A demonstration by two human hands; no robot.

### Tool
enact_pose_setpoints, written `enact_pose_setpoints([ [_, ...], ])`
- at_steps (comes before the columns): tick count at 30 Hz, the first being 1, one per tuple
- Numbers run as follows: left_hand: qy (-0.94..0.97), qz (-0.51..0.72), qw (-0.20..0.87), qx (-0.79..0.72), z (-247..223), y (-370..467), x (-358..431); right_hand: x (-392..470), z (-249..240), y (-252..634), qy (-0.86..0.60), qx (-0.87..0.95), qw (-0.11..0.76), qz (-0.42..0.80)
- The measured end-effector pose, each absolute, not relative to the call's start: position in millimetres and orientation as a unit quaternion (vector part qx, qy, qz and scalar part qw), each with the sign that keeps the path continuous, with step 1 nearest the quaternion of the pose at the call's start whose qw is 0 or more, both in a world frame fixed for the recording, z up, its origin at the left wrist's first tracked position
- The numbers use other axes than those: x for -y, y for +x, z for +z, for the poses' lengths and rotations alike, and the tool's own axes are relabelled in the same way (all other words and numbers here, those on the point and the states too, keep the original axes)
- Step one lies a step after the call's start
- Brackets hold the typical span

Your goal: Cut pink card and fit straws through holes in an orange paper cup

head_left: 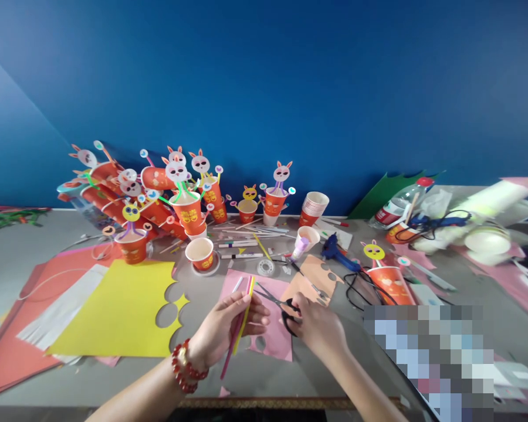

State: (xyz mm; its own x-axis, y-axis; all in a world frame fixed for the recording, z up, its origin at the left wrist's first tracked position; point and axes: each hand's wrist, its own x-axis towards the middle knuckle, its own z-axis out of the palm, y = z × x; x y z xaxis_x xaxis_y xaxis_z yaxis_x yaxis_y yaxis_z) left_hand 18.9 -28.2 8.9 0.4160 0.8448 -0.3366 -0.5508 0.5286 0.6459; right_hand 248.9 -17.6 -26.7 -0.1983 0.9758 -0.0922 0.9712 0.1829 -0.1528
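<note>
Yellow and magenta straws (246,313) stand slantwise in my left hand (233,316), its thumb pressing them against the fingers. A beaded red bracelet is on that wrist. My right hand (317,325) grips black-handled scissors (286,306) by the finger loops. Their blades are spread and point left, with the tips close to the upper end of the straws; whether they touch, I cannot tell. Under both hands lies a pink sheet (277,346) with a round hole, and beside it an orange sheet (308,275) with cut-outs.
Red paper cups with animal faces (189,211) crowd the back left. A white-lined cup (201,252), stacked cups (313,208) and a tape roll (266,268) stand mid-table. Yellow card (118,310) lies left. A blue glue gun (337,252) with cord, a decorated cup (389,281) and a bottle (400,202) are right.
</note>
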Motion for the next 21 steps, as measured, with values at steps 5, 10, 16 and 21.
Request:
enact_pose_setpoints([
  [5, 0.214, 0.444, 0.812, -0.312, 11.2, 21.3, 26.7, 16.9, -24.2, 249.4, -0.656, 0.737, 0.056, 0.15],
  [10, 0.212, 0.48, 0.79, -0.316, 12.4, 24.3, 25.5, 21.7, -21.8, 246.6, -0.605, 0.698, 0.233, 0.303],
  [16, 0.187, 0.57, 0.743, -0.296, 11.4, 32.6, 23.1, 35.0, -18.2, 210.4, -0.48, 0.499, 0.419, 0.587],
  [21, 0.145, 0.597, 0.728, -0.306, 19.1, 41.4, 24.5, 45.5, -16.7, 174.9, -0.469, 0.482, 0.458, 0.581],
])
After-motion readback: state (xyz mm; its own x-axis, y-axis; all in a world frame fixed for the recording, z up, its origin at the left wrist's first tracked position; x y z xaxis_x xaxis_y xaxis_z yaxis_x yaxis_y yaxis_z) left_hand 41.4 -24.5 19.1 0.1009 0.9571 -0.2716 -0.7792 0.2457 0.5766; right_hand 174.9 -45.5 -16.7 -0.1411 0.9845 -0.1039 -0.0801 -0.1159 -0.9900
